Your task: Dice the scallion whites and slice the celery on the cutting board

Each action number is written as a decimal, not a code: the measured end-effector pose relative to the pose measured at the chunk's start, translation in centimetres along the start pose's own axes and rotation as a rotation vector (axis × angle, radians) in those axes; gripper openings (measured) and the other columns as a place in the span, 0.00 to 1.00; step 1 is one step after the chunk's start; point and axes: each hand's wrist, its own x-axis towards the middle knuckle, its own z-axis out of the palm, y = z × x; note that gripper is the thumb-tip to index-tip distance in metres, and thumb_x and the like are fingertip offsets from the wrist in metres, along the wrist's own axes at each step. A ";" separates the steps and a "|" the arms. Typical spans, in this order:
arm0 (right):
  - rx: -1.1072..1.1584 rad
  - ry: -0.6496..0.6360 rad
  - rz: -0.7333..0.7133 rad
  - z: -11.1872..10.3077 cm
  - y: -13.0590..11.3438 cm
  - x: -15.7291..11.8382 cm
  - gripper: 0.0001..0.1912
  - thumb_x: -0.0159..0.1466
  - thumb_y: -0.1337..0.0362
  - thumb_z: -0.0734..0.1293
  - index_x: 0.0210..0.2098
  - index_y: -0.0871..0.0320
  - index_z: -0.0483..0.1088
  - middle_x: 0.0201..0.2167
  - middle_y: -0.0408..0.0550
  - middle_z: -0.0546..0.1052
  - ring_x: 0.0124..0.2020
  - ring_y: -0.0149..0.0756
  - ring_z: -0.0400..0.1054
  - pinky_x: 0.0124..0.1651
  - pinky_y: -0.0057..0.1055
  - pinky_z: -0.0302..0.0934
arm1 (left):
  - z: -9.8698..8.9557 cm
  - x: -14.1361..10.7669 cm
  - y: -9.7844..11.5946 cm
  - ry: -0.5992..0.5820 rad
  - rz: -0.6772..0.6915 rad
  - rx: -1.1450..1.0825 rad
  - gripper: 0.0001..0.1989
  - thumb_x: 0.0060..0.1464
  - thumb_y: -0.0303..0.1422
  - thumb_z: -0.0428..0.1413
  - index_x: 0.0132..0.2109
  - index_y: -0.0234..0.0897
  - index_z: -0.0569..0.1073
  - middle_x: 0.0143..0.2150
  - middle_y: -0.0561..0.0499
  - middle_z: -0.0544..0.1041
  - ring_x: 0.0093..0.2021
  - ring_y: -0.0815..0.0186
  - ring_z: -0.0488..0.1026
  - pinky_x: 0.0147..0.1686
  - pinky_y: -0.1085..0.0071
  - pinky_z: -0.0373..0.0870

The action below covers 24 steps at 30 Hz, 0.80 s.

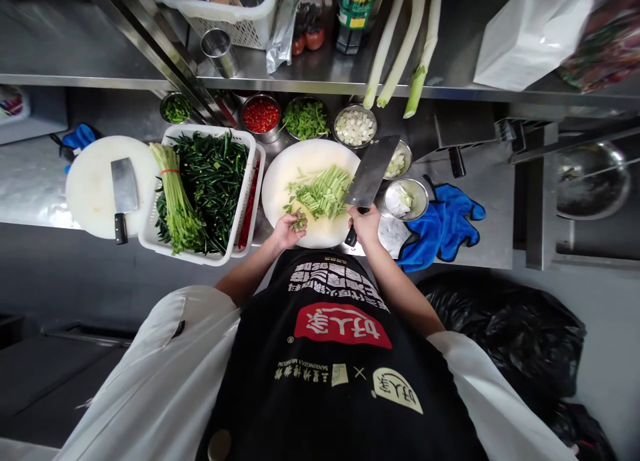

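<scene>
A round white cutting board (280, 174) lies in front of me with a pile of cut pale-green stalks (326, 193) on it. My right hand (365, 226) is closed around the black handle of a cleaver (373, 171), whose wide blade is raised over the board's right edge, beside the pile. At the board's lower left, my left hand (290, 231) is palm up with curled fingers, holding some small green leafy bits (299, 222).
Left: a white basket (145, 237) of green peppers and banded celery, then another board (90, 181) with a cleaver (124, 184). Behind: bowls of red chillies (261, 114), herbs (306, 119) and white pieces (355, 127). Right: blue cloth (443, 227). Leeks (400, 47) overhang the shelf.
</scene>
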 end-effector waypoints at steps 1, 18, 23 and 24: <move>-0.004 0.004 -0.002 0.1 0.1 0.3 0.23 0.54 0.51 0.73 0.38 0.49 0.57 0.27 0.36 0.70 0.19 0.31 0.62 0.21 0.30 0.58 | -0.7 0.1 0.6 0.029 0.007 0.038 0.13 0.46 0.33 0.61 0.31 0.40 0.63 0.26 0.53 0.67 0.23 0.72 0.61 0.23 0.73 0.58; -0.626 -0.041 -0.021 -7.7 3.5 -0.8 0.13 0.63 0.56 0.68 0.43 0.56 0.72 0.22 0.42 0.75 0.26 0.42 0.73 0.33 0.32 0.66 | -0.7 10.5 7.2 0.280 0.376 1.758 0.03 0.58 0.30 0.60 0.39 0.38 0.80 0.35 0.48 0.82 0.38 0.59 0.77 0.41 0.68 0.69; -0.891 -0.042 -0.044 -8.9 3.4 -0.4 0.16 0.69 0.58 0.66 0.52 0.60 0.75 0.35 0.55 0.83 0.39 0.48 0.78 0.41 0.33 0.66 | -0.6 11.2 7.9 0.178 0.367 1.907 0.12 0.62 0.32 0.58 0.48 0.39 0.84 0.44 0.45 0.86 0.43 0.56 0.80 0.45 0.67 0.72; -0.919 -0.057 -0.036 -8.9 3.3 -0.3 0.17 0.70 0.58 0.65 0.53 0.60 0.74 0.37 0.56 0.83 0.40 0.48 0.78 0.42 0.33 0.66 | -0.7 11.3 8.1 0.153 0.372 1.928 0.12 0.61 0.32 0.58 0.47 0.39 0.85 0.45 0.45 0.86 0.44 0.55 0.80 0.46 0.67 0.72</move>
